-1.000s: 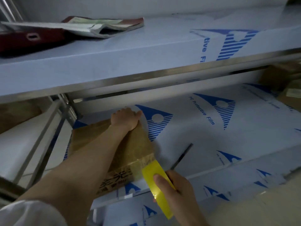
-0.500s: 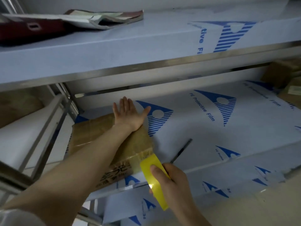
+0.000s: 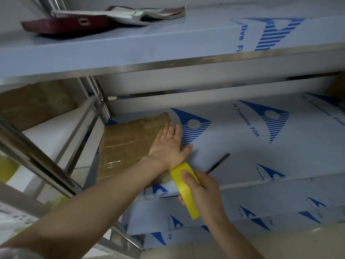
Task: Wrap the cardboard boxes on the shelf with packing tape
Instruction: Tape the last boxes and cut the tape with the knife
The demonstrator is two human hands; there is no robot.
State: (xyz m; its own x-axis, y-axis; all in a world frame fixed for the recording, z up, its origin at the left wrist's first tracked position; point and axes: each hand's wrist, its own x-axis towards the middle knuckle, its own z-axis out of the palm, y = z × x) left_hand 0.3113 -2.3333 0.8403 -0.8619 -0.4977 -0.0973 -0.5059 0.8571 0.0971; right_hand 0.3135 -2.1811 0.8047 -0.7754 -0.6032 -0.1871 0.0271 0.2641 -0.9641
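A flat brown cardboard box (image 3: pixel 128 143), crossed by shiny clear tape, lies at the left end of the middle shelf (image 3: pixel 242 157). My left hand (image 3: pixel 169 144) presses flat on the box's right edge, fingers straight, thumb out on the shelf film. Just in front, at the shelf's front edge, my right hand (image 3: pixel 202 189) grips a yellow roll of packing tape (image 3: pixel 183 186), thumb over its top. The roll's far end sits under my left wrist, and the box's near right corner is hidden there.
A thin dark pen-like tool (image 3: pixel 218 163) lies on the shelf right of my hands. The upper shelf (image 3: pixel 130 51) overhangs, holding a dark red case (image 3: pixel 65 25) and an open booklet (image 3: pixel 140 14). Steel uprights (image 3: pixel 37 159) stand left, with brown boxes (image 3: pixel 33 103) behind them.
My left hand uncurled from the box's far end and slid back along its right edge to lie flat. The right hand brought the yellow roll up to the box's near corner.
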